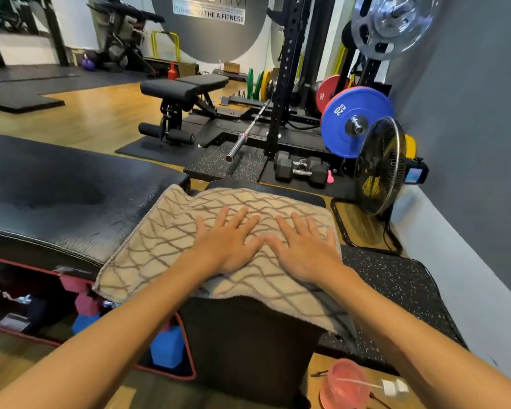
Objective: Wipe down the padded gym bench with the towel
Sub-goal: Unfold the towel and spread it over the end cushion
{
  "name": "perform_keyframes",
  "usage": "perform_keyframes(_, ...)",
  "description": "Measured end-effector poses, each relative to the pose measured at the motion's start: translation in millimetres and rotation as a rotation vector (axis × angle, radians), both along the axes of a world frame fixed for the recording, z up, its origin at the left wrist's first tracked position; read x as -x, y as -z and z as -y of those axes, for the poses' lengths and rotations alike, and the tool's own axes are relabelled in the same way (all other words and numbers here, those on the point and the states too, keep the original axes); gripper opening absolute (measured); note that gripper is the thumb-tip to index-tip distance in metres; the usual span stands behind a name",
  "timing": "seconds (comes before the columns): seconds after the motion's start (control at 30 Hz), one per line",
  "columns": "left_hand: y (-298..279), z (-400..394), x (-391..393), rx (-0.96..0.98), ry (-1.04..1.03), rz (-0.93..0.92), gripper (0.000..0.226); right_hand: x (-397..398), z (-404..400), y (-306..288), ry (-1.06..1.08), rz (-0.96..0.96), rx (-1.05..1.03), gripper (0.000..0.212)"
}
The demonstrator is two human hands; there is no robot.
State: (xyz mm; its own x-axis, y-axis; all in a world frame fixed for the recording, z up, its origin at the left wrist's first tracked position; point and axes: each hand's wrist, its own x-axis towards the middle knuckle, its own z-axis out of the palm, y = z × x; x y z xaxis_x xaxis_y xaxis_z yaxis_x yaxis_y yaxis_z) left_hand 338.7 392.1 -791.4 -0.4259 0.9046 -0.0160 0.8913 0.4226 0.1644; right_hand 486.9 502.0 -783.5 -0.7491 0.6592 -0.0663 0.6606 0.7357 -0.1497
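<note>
At the far left, the long black padded section of the gym bench (59, 190) stretches away, its surface glossy, with what looks like a sheen of moisture near the edge closest to the towel, though the blur makes that hard to confirm. Beneath it sit blue blocks (167, 346) inside a red-edged frame.

Moving right, the beige towel (171, 240) with its brown wavy lattice lies spread over the smaller seat pad (248, 343) of the bench, its left corner lapping onto the long pad and its near edge hanging over the front of the seat.

The left hand (227, 246) lies flat on the towel, palm down, fingers spread and straight; its grip is fully open and closed on nothing, merely pressing the cloth. Just beside it, thumbs touching or nearly so, the right hand (304, 252) rests the same way, its grip likewise splayed open with nothing clasped.

Further right, a speckled rubber mat (396, 290) covers the floor by the grey wall. A black floor fan (379, 166) stands beyond it, next to a blue weight plate (345, 125). At the bottom right, a pink spray bottle (345, 385) lies on the wooden floor.
</note>
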Motion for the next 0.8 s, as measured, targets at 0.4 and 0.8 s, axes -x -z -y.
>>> perform_keyframes(0.4, -3.0, -79.6, 69.1, 0.017, -0.061, 0.047, 0.071, 72.9, -79.1, -3.4, 0.029, -0.018, 0.014, 0.079)
perform_keyframes(0.8, -1.1, -79.8, 86.0, -0.099, -0.515, 0.209, 0.079, 89.3, -85.0, -3.8, 0.053, -0.012, -0.012, 0.079)
